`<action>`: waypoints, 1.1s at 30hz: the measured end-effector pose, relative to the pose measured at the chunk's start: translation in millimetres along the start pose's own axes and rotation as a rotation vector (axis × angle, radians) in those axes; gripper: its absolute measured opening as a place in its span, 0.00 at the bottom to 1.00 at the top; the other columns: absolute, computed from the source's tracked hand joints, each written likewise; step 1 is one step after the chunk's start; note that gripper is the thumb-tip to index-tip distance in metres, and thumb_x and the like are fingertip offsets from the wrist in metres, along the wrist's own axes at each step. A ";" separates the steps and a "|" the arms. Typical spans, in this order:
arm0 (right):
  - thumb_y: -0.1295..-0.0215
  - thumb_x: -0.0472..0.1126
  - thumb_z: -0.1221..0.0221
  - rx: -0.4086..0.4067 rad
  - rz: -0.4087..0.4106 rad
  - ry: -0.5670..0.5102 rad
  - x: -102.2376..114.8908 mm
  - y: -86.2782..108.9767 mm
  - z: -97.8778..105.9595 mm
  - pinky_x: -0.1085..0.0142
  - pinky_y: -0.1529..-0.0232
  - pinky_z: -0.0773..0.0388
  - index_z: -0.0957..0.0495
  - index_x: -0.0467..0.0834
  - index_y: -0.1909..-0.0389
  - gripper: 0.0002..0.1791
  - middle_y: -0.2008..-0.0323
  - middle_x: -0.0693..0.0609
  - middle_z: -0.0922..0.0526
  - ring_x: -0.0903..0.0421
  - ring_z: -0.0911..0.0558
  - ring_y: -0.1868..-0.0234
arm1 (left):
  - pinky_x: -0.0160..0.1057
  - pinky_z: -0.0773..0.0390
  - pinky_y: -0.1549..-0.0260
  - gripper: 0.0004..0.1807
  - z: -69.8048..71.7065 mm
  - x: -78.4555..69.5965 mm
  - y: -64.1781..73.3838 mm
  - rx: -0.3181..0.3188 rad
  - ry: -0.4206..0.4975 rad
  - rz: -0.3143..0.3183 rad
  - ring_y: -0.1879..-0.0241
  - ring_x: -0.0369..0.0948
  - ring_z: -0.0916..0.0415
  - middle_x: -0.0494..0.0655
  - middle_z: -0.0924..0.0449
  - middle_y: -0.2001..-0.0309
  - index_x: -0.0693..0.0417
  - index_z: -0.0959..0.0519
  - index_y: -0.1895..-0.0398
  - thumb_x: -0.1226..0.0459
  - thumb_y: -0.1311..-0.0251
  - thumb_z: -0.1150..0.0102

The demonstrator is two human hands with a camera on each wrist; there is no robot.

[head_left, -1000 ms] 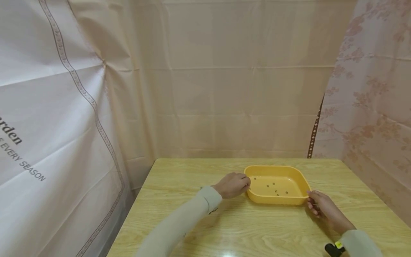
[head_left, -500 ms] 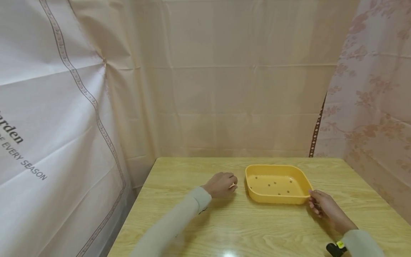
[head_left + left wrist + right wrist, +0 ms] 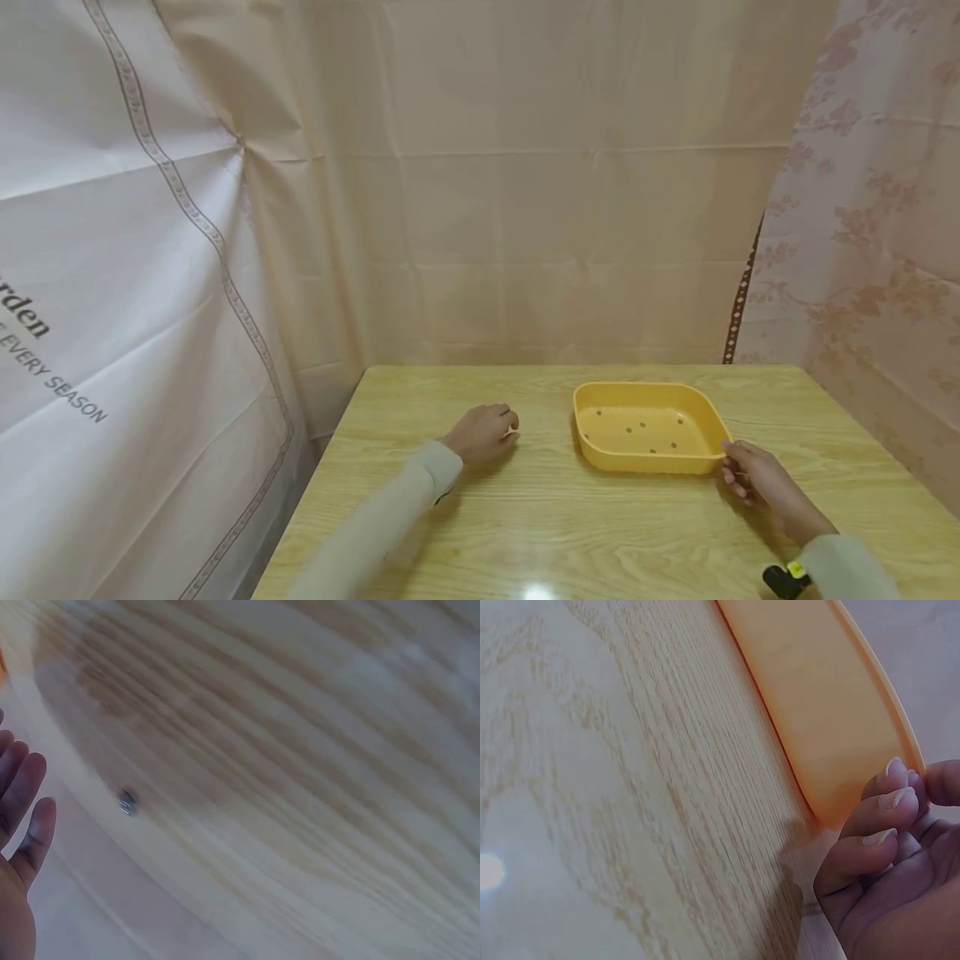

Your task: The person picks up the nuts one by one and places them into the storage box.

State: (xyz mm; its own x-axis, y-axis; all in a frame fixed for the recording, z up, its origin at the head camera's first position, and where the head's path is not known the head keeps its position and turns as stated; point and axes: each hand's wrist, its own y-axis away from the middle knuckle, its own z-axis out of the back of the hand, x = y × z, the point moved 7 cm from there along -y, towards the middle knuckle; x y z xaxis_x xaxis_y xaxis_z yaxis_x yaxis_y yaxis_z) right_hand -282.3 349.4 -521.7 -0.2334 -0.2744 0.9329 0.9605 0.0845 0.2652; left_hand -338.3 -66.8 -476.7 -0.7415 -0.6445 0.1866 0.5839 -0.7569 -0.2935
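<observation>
My right hand [image 3: 757,479] pinches the near right corner of a yellow plastic tray [image 3: 645,463] between thumb and fingers. In the right wrist view the fingertips [image 3: 891,799] curl at the rim of the tray's orange-looking wall [image 3: 810,690]. Several small dark ring-like pieces [image 3: 629,431] lie scattered on the tray's floor. Left of the tray, my left hand [image 3: 483,433] hovers low over the table, fingers loosely bent and holding nothing. One small shiny metal piece [image 3: 127,802] rests on the wood near that hand in the left wrist view, slightly blurred.
The wood-grain table [image 3: 600,533] carries the tray at its right half. A black object with a yellow patch [image 3: 786,580] is beside the right sleeve. Beige cloth [image 3: 525,208] hangs behind the table, with printed cloth on both sides.
My left hand has drawn back leftward from the tray's left side, its fingers loosening. The pieces in the tray have shifted slightly. My right hand keeps its hold on the corner.
</observation>
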 end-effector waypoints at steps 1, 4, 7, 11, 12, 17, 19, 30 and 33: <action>0.16 0.56 0.60 0.001 0.003 -0.004 -0.1 -0.3 0.1 0.66 0.76 0.30 0.33 0.42 0.63 0.23 0.73 0.54 0.28 0.60 0.30 0.79 | 0.35 0.20 0.60 0.09 -0.1 2.5 3.1 0.007 0.001 0.010 0.64 0.35 0.20 0.42 0.17 0.59 0.51 0.16 0.55 0.57 0.27 0.39; 0.16 0.57 0.60 0.001 0.012 -0.011 -0.6 -1.3 0.9 0.66 0.76 0.29 0.33 0.42 0.64 0.23 0.73 0.54 0.28 0.60 0.30 0.79 | 0.36 0.19 0.59 0.09 -0.8 9.7 12.1 0.025 0.003 0.033 0.64 0.36 0.20 0.43 0.17 0.58 0.52 0.16 0.55 0.57 0.27 0.39; 0.16 0.57 0.60 0.001 0.017 -0.012 -0.6 -1.7 1.5 0.66 0.77 0.29 0.33 0.42 0.64 0.23 0.74 0.54 0.28 0.60 0.30 0.79 | 0.37 0.19 0.59 0.09 -0.2 16.1 20.3 0.034 0.015 0.054 0.64 0.36 0.20 0.43 0.17 0.58 0.52 0.16 0.55 0.57 0.27 0.39; 0.16 0.58 0.60 0.009 0.018 -0.015 0.1 -1.1 1.6 0.66 0.77 0.29 0.33 0.42 0.64 0.24 0.74 0.54 0.28 0.60 0.30 0.79 | 0.36 0.20 0.61 0.08 1.6 24.3 30.6 0.025 0.054 0.086 0.65 0.36 0.21 0.43 0.17 0.60 0.53 0.16 0.55 0.58 0.29 0.37; 0.16 0.58 0.60 0.008 0.014 -0.021 0.1 -0.9 1.6 0.66 0.77 0.29 0.33 0.42 0.64 0.24 0.74 0.54 0.28 0.60 0.30 0.79 | 0.36 0.20 0.61 0.09 1.6 26.7 33.0 0.025 0.065 0.096 0.65 0.36 0.21 0.43 0.18 0.60 0.53 0.16 0.56 0.58 0.29 0.36; 0.16 0.57 0.60 0.003 0.007 -0.025 -0.1 -1.0 1.4 0.66 0.77 0.29 0.33 0.43 0.64 0.23 0.74 0.54 0.28 0.61 0.30 0.79 | 0.34 0.20 0.61 0.11 -0.8 38.4 44.4 0.030 0.072 0.124 0.64 0.35 0.22 0.42 0.18 0.60 0.53 0.15 0.55 0.56 0.28 0.37; 0.16 0.57 0.60 0.001 0.005 -0.024 -0.6 -1.3 1.7 0.66 0.77 0.29 0.33 0.43 0.64 0.23 0.74 0.54 0.28 0.61 0.30 0.79 | 0.35 0.20 0.60 0.13 -2.1 42.8 49.2 0.034 0.065 0.128 0.64 0.35 0.22 0.41 0.18 0.60 0.53 0.15 0.54 0.54 0.28 0.38; 0.16 0.56 0.61 -0.007 0.022 -0.020 -0.1 -0.8 0.9 0.66 0.77 0.30 0.34 0.42 0.64 0.23 0.73 0.54 0.28 0.60 0.30 0.79 | 0.39 0.19 0.59 0.17 1.7 68.3 73.0 0.040 0.198 0.276 0.63 0.38 0.21 0.42 0.19 0.59 0.54 0.16 0.52 0.50 0.29 0.38; 0.16 0.57 0.61 -0.006 0.013 -0.024 -0.3 -0.5 0.1 0.65 0.77 0.30 0.34 0.42 0.63 0.23 0.73 0.54 0.28 0.59 0.30 0.79 | 0.39 0.19 0.62 0.17 2.4 68.5 77.3 0.063 0.212 0.283 0.64 0.38 0.21 0.43 0.20 0.60 0.54 0.16 0.52 0.51 0.29 0.37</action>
State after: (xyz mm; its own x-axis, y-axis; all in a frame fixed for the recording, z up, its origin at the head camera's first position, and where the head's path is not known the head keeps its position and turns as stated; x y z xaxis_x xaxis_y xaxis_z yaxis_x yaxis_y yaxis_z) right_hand -282.7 349.5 -522.1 -0.2240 -0.2504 0.9419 0.9644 0.0824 0.2513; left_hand -343.3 -169.7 -484.4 -0.5955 -0.7977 -0.0947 0.7905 -0.5610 -0.2458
